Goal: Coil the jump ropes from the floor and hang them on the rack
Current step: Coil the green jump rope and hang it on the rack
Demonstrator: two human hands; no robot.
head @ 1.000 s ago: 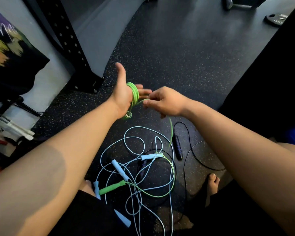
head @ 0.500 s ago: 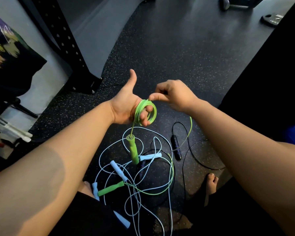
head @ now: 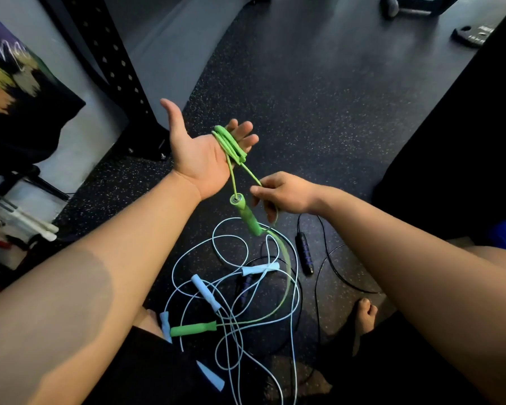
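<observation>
Floor (head: 319, 112) of speckled black rubber; green rope (head: 231, 144) loops around released left grip (head: 199, 150), right grip (head: 281, 194) pinching its strand, lower right.

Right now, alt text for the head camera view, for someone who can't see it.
A left hand, palm up, fingers straight, carries coils of a green jump rope looped round its fingers, while the right hand pinches the cord just below. One green handle dangles between them; pale blue ropes and a black rope lie tangled on the speckled floor.
</observation>
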